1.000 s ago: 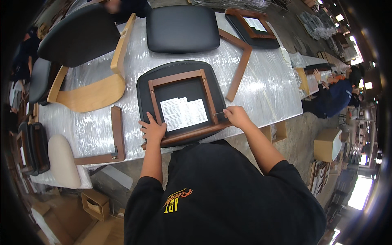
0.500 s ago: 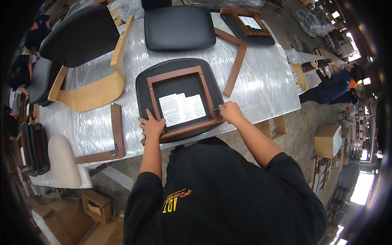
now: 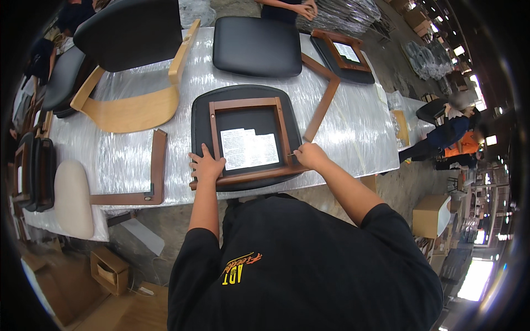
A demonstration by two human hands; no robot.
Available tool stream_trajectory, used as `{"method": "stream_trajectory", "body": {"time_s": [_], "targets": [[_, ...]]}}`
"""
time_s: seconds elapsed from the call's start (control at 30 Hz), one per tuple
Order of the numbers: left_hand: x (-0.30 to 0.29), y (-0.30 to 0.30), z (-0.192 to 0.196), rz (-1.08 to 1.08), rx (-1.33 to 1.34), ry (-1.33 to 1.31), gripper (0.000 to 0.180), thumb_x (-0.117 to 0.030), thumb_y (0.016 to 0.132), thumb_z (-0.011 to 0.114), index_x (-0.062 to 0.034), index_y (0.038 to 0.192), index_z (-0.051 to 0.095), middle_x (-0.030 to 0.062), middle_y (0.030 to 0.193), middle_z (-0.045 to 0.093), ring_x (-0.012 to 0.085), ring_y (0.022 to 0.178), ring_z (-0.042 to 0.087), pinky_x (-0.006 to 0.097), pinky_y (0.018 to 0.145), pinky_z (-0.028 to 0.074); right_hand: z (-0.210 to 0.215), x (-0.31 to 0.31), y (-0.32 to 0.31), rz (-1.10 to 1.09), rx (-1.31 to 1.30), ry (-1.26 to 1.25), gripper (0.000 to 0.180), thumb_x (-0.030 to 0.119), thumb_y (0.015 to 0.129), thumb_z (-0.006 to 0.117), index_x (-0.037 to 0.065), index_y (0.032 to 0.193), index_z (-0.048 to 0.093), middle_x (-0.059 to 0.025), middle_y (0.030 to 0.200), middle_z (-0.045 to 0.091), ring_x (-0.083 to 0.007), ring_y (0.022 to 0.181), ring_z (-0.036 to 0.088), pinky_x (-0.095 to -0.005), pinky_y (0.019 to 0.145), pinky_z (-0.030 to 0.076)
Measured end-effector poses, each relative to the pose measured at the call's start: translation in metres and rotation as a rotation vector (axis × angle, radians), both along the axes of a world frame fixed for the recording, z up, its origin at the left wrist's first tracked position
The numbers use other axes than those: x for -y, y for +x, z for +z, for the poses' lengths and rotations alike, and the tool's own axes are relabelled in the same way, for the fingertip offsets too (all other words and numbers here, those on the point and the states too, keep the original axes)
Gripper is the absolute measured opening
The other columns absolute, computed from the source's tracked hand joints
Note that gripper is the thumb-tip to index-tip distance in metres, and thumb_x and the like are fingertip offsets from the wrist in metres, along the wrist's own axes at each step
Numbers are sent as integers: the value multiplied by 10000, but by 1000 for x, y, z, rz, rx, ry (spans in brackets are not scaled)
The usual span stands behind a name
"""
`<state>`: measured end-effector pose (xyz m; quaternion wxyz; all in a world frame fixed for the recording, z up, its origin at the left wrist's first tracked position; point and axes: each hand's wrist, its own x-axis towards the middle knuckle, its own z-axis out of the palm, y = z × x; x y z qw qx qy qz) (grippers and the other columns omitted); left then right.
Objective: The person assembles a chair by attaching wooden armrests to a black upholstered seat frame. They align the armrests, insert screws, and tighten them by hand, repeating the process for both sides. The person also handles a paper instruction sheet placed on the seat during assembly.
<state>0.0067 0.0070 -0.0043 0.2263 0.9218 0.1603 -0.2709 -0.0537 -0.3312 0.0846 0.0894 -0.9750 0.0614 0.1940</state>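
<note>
A black padded chair seat point(image 3: 248, 94) lies underside up before me, with a brown wooden frame point(image 3: 246, 103) on it and white printed labels point(image 3: 249, 150) inside the frame. My left hand point(image 3: 206, 165) rests with fingers spread on the frame's near left corner, steadying nothing else. At the frame's right side, my right hand point(image 3: 312, 156) is closed on a thin metal tool point(image 3: 292, 154), which looks like a hex key. Its tip points at the frame's right rail; most of the tool is hidden in my fingers.
The table point(image 3: 359, 127) is wrapped in clear plastic. Around the seat lie another black seat point(image 3: 256, 47), brown wooden legs point(image 3: 323, 107), a light wood chair point(image 3: 132, 110), a brown L-shaped piece point(image 3: 158, 171) and a beige pad point(image 3: 73, 198). Co-workers stand beyond; cardboard boxes point(image 3: 430, 215) sit on the floor.
My view has shifted slightly, and a co-worker's hands now show at the far edge. My left hand stays on the frame; the tool in my right hand has turned a little.
</note>
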Motion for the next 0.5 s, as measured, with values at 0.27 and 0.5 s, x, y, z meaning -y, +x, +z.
{"method": "stream_trajectory", "body": {"time_s": [0.27,0.5], "targets": [[1,0,1,8,-5,-6,1067,-511,829,754,-246,1683,171,355,1692,1,606,1519,177,741,1142,290,-40,19,-9,-1040,-377,1042,326,248,1069,450,-17,1030,637,-103,707,667,-185,447,550,-357,405,446],[-3,-8,-5,-17,-15,3,1086,-531,830,755,-242,1686,152,373,1681,1,638,1501,170,765,1123,289,-43,20,-16,-648,-360,728,346,258,1055,492,-14,935,668,-117,687,672,-199,438,574,-377,406,464]]}}
